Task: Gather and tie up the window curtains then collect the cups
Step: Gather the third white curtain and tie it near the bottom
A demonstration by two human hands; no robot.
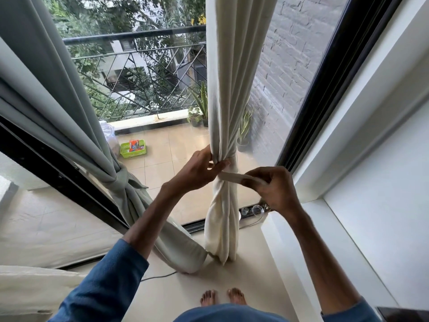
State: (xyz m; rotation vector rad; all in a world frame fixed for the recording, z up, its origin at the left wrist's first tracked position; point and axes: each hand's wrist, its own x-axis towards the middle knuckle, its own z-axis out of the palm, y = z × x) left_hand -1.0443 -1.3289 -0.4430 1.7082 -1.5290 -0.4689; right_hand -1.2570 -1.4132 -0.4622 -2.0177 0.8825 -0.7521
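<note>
A cream curtain (228, 94) hangs gathered into a column in front of the window glass. My left hand (200, 169) pinches the bunched cloth at its waist. My right hand (272, 187) is closed on a flat cream tie band (228, 176) that runs from the curtain toward it. To the left, a grey-green curtain (69, 126) is knotted with its own tie (121, 180). Two clear glass cups (251, 210) stand on the floor by the window track, partly hidden behind my right hand.
A white ledge and wall (348, 240) rise on the right. A bed with a pale sheet (46, 231) lies on the left. A black cable (160, 276) trails on the floor near my bare feet (222, 297). Outside are a balcony, a green basket (133, 148) and plants.
</note>
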